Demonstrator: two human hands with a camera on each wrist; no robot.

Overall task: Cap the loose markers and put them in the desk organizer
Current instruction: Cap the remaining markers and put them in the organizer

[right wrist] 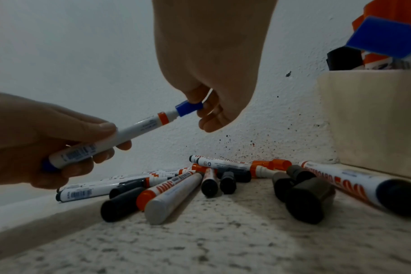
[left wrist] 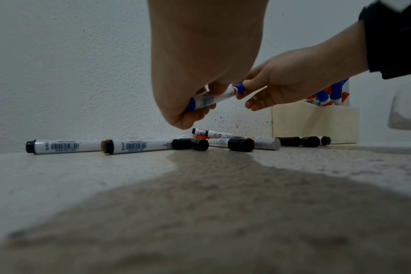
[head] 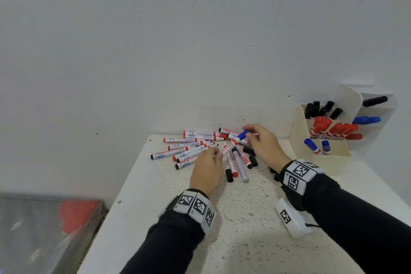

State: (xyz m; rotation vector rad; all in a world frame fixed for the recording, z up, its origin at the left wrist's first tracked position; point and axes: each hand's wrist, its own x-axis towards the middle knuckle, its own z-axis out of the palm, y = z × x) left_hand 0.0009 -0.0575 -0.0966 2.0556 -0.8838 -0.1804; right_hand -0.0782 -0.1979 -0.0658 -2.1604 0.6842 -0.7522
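The desk organizer (head: pixel 320 158) stands at the table's (head: pixel 244 229) right rear, its far compartments partly cut off by its own walls. Above the pile of loose markers (head: pixel 189 151), the left hand (head: pixel 206 169) grips a marker (head: pixel 229 148) by its barrel, its tail hidden in the fingers, while the right hand (head: pixel 264 144) pinches the blue cap (head: pixel 243 134) on its tip

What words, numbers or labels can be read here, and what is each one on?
"WHITEBOARD": red print on the marker the left hand holds.
"500": red print on a marker lying near the wall.
"500": red print on a marker lying below the right hand.
"BLACK", partly cut off: on a marker lying on the table.
Barcodes and fine print on the barrels: too small to read.
Wristband squares: coded patterns, no words.
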